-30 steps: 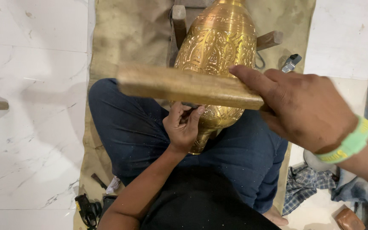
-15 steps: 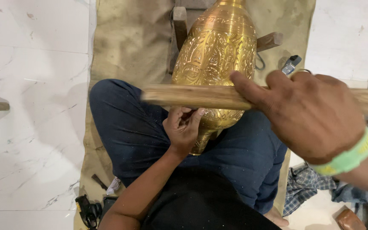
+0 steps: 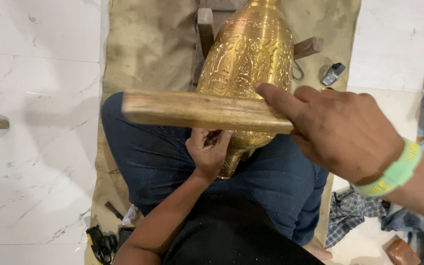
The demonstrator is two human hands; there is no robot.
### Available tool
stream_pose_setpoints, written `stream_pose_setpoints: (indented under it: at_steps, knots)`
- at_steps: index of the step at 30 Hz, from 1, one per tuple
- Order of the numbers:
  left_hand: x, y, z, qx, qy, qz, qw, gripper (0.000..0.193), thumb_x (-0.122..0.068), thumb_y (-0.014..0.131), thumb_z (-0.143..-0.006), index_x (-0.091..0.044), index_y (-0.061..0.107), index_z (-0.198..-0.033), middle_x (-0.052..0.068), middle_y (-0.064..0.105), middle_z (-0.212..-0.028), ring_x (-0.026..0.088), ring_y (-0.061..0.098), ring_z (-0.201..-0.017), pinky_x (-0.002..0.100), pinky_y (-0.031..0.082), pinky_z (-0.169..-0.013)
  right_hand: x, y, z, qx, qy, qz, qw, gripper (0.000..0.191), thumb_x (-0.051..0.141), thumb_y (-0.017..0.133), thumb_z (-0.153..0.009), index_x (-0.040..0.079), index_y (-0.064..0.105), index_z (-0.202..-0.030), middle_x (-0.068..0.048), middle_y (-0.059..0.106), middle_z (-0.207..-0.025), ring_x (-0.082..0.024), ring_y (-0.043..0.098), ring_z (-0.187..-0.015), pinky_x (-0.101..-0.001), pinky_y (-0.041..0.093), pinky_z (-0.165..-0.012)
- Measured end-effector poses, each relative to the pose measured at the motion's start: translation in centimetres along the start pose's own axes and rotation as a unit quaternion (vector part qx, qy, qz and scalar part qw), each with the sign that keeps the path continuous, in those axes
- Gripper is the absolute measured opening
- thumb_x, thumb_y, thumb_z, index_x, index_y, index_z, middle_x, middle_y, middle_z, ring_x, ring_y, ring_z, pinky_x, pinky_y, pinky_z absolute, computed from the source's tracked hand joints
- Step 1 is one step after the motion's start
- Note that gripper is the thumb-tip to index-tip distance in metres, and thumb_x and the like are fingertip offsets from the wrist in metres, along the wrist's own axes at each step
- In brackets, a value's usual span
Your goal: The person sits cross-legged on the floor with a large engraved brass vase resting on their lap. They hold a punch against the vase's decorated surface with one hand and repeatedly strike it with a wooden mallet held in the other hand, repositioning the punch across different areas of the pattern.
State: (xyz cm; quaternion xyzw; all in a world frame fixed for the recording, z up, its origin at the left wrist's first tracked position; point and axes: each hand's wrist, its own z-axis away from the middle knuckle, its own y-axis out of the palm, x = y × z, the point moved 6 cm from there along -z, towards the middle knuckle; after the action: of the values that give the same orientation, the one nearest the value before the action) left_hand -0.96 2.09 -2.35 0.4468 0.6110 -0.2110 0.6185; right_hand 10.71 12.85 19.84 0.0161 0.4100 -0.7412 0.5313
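Note:
A large engraved brass vase lies across my lap, its neck pointing away from me and its foot toward my belly. My left hand presses against the lower body of the vase, fingers curled as if around something small that I cannot make out. My right hand, with a green wristband, grips one end of a flat wooden stick. The stick is held level above the vase, pointing left.
I sit cross-legged in blue jeans on a tan mat over white marble floor. A wooden support sticks out under the vase. A small metal tool lies at the right, black tools at lower left, checked cloth at lower right.
The wooden stick slid right half a second ago and has come back to the left, dropping slightly over the vase. My left hand has stayed on the vase.

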Motion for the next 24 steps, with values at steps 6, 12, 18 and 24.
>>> stream_pose_setpoints:
  at_steps: [6, 12, 18, 24]
  knots:
    - [-0.7, 0.0, -0.3, 0.002, 0.006, -0.018, 1.0, 0.022, -0.005, 0.074, -0.099, 0.002, 0.063, -0.116, 0.007, 0.075, -0.097, 0.005, 0.065, -0.085, 0.019, 0.053, -0.077, 0.2, -2.4, 0.3, -0.233, -0.083, -0.17, 0.954, 0.074, 0.027, 0.058, -0.091, 0.025, 0.035, -0.161, -0.001, 0.066, -0.085, -0.016, 0.063, -0.059, -0.0298, 0.052, -0.045]
    - [-1.1, 0.0, -0.1, 0.001, 0.034, -0.003, 0.999, 0.018, -0.007, 0.075, -0.103, 0.0, 0.062, -0.113, 0.006, 0.075, -0.102, 0.007, 0.068, -0.091, 0.022, 0.056, -0.083, 0.1, -2.2, -0.2, -0.142, -0.033, -0.059, 0.988, 0.065, 0.029, 0.059, -0.097, 0.027, 0.038, -0.159, -0.003, 0.064, -0.084, -0.018, 0.065, -0.06, -0.0335, 0.054, -0.047]
    - [-0.3, -0.3, 0.0, -0.006, 0.012, -0.026, 1.0, 0.022, -0.005, 0.078, -0.097, 0.0, 0.063, -0.113, 0.005, 0.075, -0.097, 0.004, 0.065, -0.084, 0.021, 0.053, -0.074, 0.5, -2.3, 0.7, -0.143, -0.032, -0.037, 0.988, 0.066, 0.028, 0.056, -0.098, 0.029, 0.037, -0.161, 0.001, 0.063, -0.081, -0.013, 0.063, -0.059, -0.0288, 0.051, -0.043]
    - [-0.1, -0.1, 0.1, -0.008, 0.009, -0.003, 1.0, 0.018, -0.004, 0.076, -0.1, -0.001, 0.061, -0.111, 0.005, 0.074, -0.1, 0.005, 0.068, -0.089, 0.02, 0.056, -0.079, 0.2, -2.5, -0.1, -0.041, -0.006, -0.011, 0.999, 0.061, 0.033, 0.046, -0.107, 0.034, 0.027, -0.165, -0.001, 0.06, -0.079, -0.01, 0.056, -0.052, -0.0246, 0.049, -0.039]
